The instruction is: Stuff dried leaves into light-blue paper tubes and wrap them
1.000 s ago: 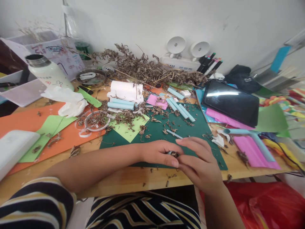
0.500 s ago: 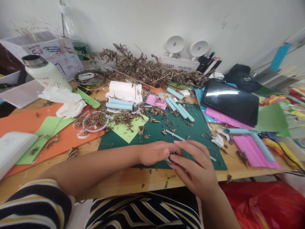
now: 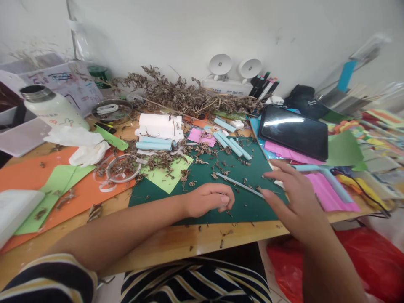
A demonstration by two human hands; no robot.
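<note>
Mostly the left hand (image 3: pixel 208 200) hides its own business: its fingers are curled tight on the green cutting mat (image 3: pixel 249 208), and whether they enclose anything cannot be told. The right hand (image 3: pixel 292 198) hovers with its fingers spread wide, gripping nothing. A thin pale-blue paper strip (image 3: pixel 240 185) lies just off its fingertips, between both hands. Dried leaf crumbs (image 3: pixel 221 170) litter the mat and the wooden desk (image 3: pixel 176 240). Beyond the right fingers lies a dark tablet (image 3: pixel 295 130), with dried twigs (image 3: pixel 189 92) heaped against the white wall.
</note>
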